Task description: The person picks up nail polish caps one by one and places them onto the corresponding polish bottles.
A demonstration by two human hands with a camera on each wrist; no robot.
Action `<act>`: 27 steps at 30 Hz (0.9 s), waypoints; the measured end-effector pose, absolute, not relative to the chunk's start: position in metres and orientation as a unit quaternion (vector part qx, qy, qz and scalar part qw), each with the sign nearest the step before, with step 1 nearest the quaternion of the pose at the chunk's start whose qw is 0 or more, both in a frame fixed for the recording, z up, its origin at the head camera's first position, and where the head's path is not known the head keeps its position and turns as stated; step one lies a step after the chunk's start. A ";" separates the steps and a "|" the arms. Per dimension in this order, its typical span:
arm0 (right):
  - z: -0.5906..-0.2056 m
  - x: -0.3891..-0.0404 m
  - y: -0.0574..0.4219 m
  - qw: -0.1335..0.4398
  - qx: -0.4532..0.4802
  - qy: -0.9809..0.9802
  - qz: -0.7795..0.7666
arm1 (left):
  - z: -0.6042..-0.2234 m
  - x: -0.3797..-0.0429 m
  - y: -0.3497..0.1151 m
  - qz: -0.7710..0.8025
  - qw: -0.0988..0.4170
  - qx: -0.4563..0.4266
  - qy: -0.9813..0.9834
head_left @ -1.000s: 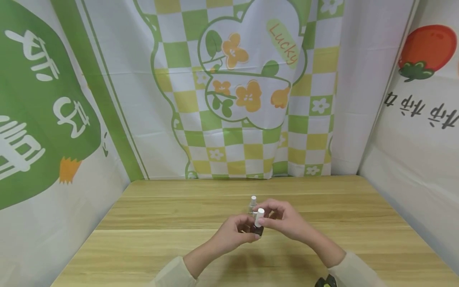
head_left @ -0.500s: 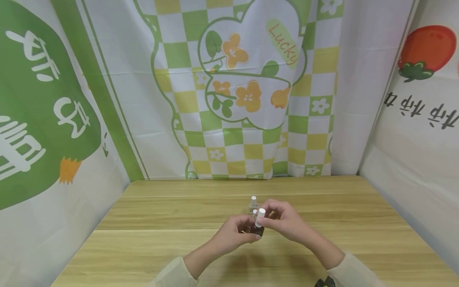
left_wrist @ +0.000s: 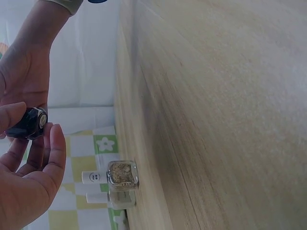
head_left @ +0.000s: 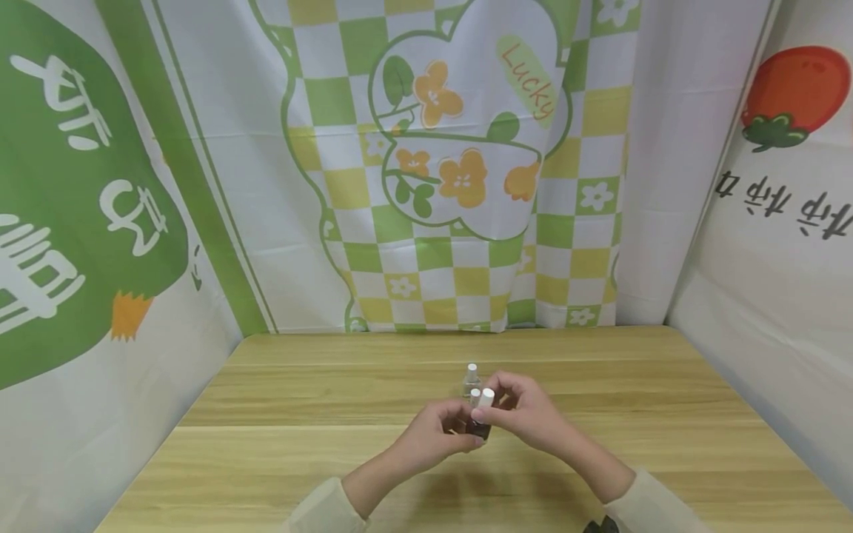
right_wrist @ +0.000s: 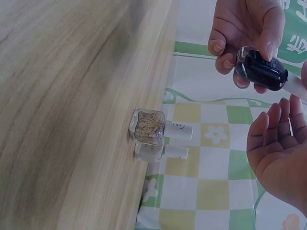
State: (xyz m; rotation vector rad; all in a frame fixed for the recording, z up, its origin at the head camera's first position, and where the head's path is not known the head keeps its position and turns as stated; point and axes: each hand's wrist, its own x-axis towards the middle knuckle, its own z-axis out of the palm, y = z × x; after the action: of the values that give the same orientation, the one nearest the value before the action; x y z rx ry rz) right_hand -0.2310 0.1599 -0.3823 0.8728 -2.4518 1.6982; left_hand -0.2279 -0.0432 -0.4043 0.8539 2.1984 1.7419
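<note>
A dark nail polish bottle [right_wrist: 261, 69] with a white cap [head_left: 489, 397] is held up over the table, tilted in the head view. My left hand [head_left: 429, 435] grips the glass body between thumb and fingers. My right hand [head_left: 533, 413] pinches the white cap, thumb in front. In the right wrist view, the cap still sits on the bottle's neck, partly hidden by the right hand. Beyond the hands stand two upright, white-capped bottles: one of gold glitter polish [right_wrist: 149, 127] and a pale, clear-looking one [right_wrist: 147, 151] close beside it.
The wooden table [head_left: 300, 392] spreads out under both hands. Printed cloth curtains [head_left: 466, 289] hang behind it and along both sides. A small black object [head_left: 602, 525] shows at the bottom edge near the right sleeve.
My right hand has shifted slightly round the cap, its thumb moving left across it. The cap leans a little further right. My left hand has stayed almost still around the bottle.
</note>
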 end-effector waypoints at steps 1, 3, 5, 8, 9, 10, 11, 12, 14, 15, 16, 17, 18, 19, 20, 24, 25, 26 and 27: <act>-0.382 -0.231 0.160 0.017 0.283 -0.788 0.546 | -0.404 -0.228 -0.043 0.590 0.105 0.289 0.746; -0.382 -0.232 0.161 0.019 0.291 -0.785 0.546 | -0.404 -0.228 -0.043 0.592 0.106 0.288 0.746; -0.382 -0.233 0.162 0.021 0.300 -0.781 0.547 | -0.404 -0.228 -0.044 0.591 0.106 0.287 0.746; -0.380 -0.234 0.165 0.016 0.318 -0.767 0.557 | -0.402 -0.227 -0.044 0.590 0.106 0.286 0.748; -0.380 -0.234 0.166 0.010 0.322 -0.762 0.562 | -0.402 -0.227 -0.044 0.589 0.106 0.285 0.749; -0.379 -0.234 0.166 0.002 0.325 -0.755 0.570 | -0.402 -0.227 -0.044 0.588 0.106 0.284 0.750; -0.379 -0.234 0.167 -0.007 0.329 -0.746 0.578 | -0.401 -0.227 -0.045 0.588 0.106 0.283 0.750; -0.379 -0.234 0.167 -0.016 0.333 -0.738 0.587 | -0.401 -0.227 -0.045 0.588 0.107 0.282 0.751; -0.379 -0.235 0.168 -0.031 0.341 -0.724 0.599 | -0.401 -0.227 -0.045 0.589 0.110 0.280 0.750; -0.379 -0.235 0.168 -0.038 0.345 -0.717 0.605 | -0.401 -0.227 -0.045 0.591 0.110 0.280 0.748; -0.379 -0.235 0.167 -0.042 0.349 -0.711 0.610 | -0.401 -0.227 -0.045 0.592 0.111 0.280 0.748; -0.379 -0.235 0.167 -0.045 0.352 -0.707 0.612 | -0.401 -0.227 -0.045 0.592 0.112 0.280 0.747; -0.379 -0.235 0.167 -0.048 0.353 -0.704 0.614 | -0.400 -0.227 -0.045 0.593 0.113 0.280 0.747; -0.379 -0.234 0.167 -0.049 0.354 -0.703 0.615 | -0.400 -0.227 -0.045 0.593 0.113 0.280 0.746; -0.379 -0.234 0.167 -0.051 0.353 -0.703 0.616 | -0.400 -0.226 -0.045 0.594 0.114 0.280 0.746; -0.377 -0.232 0.166 -0.053 0.334 -0.718 0.609 | -0.400 -0.226 -0.045 0.595 0.112 0.280 0.745; -0.376 -0.232 0.166 -0.051 0.327 -0.724 0.605 | -0.400 -0.226 -0.045 0.595 0.111 0.280 0.745; -0.376 -0.231 0.166 -0.049 0.319 -0.731 0.602 | -0.400 -0.226 -0.045 0.596 0.111 0.280 0.745; -0.375 -0.231 0.166 -0.045 0.311 -0.737 0.598 | -0.400 -0.226 -0.045 0.596 0.110 0.279 0.745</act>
State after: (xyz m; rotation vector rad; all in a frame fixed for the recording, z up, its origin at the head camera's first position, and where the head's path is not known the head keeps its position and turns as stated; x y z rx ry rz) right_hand -0.2308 0.1655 -0.3754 1.0071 -2.3862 1.9343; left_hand -0.2261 -0.0445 -0.3999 0.8206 2.1881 1.7512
